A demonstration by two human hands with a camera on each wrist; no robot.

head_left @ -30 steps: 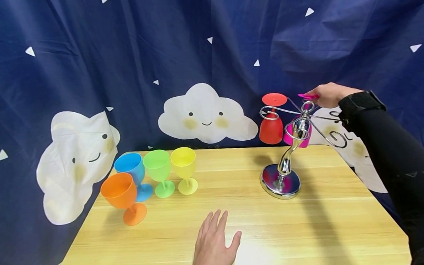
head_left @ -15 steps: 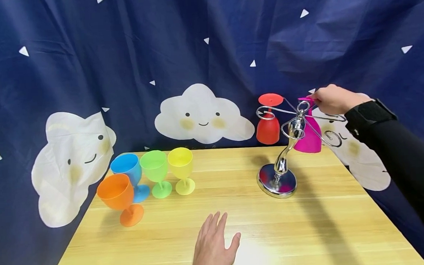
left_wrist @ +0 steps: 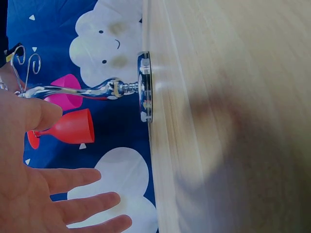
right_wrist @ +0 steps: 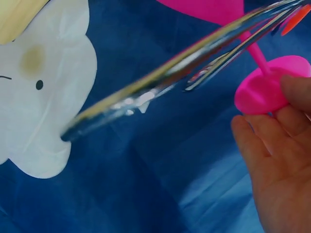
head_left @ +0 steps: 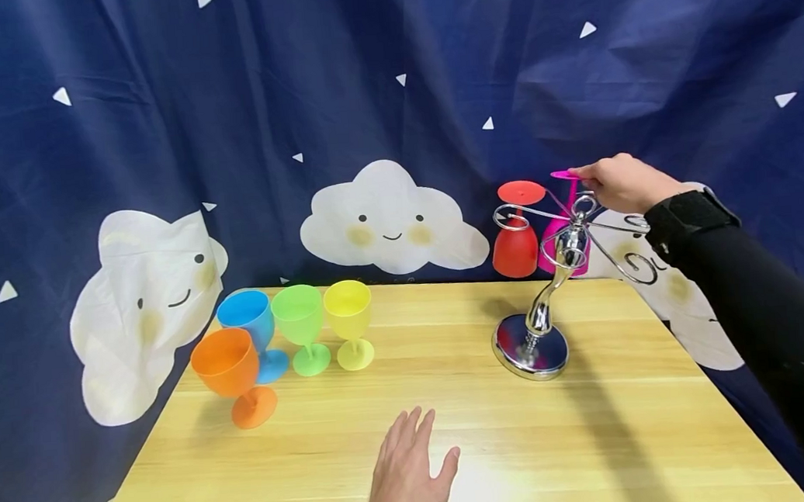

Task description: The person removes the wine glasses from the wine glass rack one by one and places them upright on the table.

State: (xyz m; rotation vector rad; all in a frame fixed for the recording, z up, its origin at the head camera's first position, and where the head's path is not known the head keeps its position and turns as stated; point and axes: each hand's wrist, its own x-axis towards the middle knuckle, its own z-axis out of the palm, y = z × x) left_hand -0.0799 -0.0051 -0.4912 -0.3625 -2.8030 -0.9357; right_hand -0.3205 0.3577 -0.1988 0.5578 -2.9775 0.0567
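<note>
My right hand pinches the foot of a magenta goblet, thumb on one side and fingers on the other. The goblet hangs upside down, its bowl partly hidden behind the chrome stemware rack. A red goblet hangs upside down from the rack's left wire arm. Near the front of the table, my left hand is held with spread, straight fingers and nothing in it. In the left wrist view, the left hand's fingers are extended, with the rack and both hanging goblets beyond them.
On the left of the wooden table stand upright goblets: orange, blue, green and yellow. Curled wire arms stick out on the rack's right side. A dark blue curtain hangs behind the table.
The magenta goblet swung out to the right of the rack's post, then came back left and higher, behind it, with my right hand. My left hand has barely moved.
</note>
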